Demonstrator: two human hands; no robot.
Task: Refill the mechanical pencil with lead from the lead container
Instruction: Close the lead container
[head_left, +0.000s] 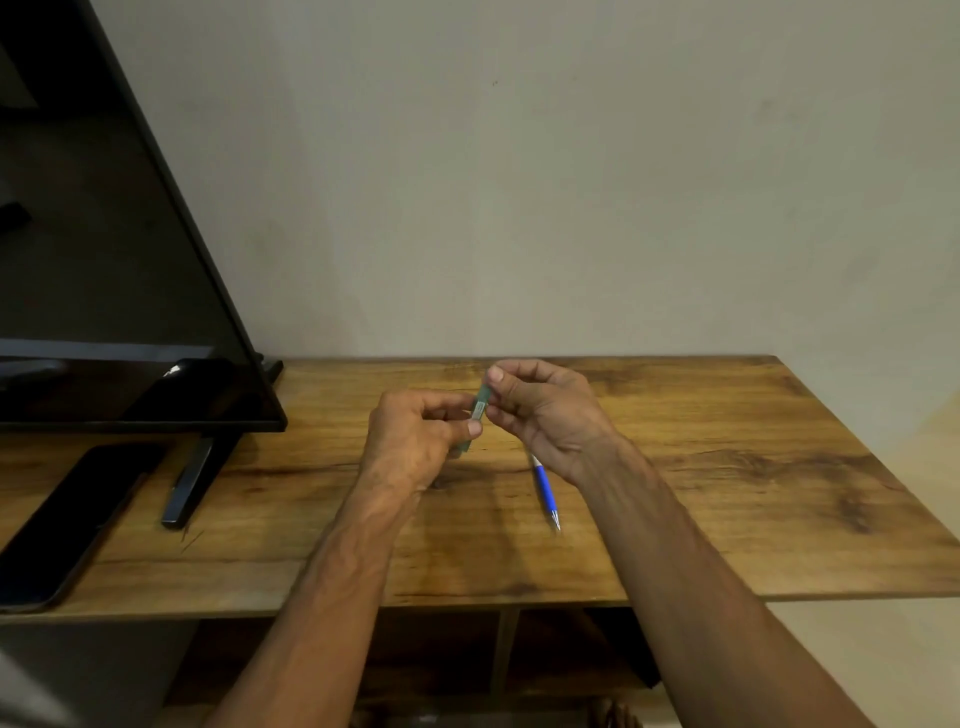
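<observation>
Both hands — left hand and right hand — are pinching the green lead container with closed fingers above the surface, seemingly opening it, while the pencil is lying unfilled near the front edge — refilling not begun.

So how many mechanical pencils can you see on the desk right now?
1. The blue mechanical pencil lies on the wooden desk, partly under the right hand, tip toward the person. Both hands cover some desk, so another may be hidden.

Dim, warm, soft-focus light; faint shadows on the table, wide-angle bending at edges.
</observation>
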